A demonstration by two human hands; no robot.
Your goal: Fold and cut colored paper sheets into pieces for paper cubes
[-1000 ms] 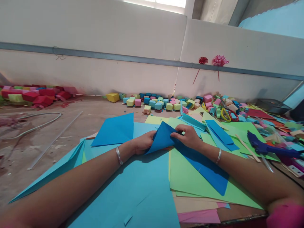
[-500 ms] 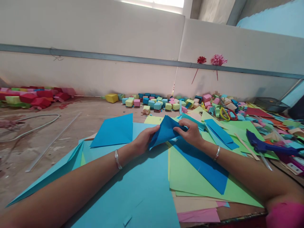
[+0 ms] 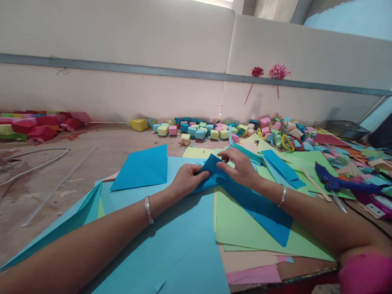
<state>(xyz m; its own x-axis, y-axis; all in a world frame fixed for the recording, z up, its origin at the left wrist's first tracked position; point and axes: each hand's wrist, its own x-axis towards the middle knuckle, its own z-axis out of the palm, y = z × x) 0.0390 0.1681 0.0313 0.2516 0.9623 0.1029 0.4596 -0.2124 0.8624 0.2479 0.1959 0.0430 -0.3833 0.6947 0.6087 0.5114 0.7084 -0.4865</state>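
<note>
A dark blue paper sheet [image 3: 260, 208] lies over a light green sheet [image 3: 241, 228], its far end folded up between my hands. My left hand [image 3: 186, 179] pinches the folded corner from the left, fingers closed on the paper. My right hand [image 3: 241, 165] presses down on the fold from above, fingers curled onto it. Both wrists wear a silver bangle. Under my left arm lies a large light blue sheet [image 3: 180, 245]. Another folded blue sheet [image 3: 142, 167] rests just left of my hands.
Many small coloured paper cubes [image 3: 199, 130] line the wall at the back. Scissors with yellow and red handles [image 3: 289, 143] and a blue glue gun [image 3: 339, 183] lie among paper scraps on the right. A pile of red and pink blocks [image 3: 39, 122] sits far left.
The raised blue fold has come down flatter onto the sheets. My right hand moved on top of it and presses; my left hand shifted slightly right along the corner.
</note>
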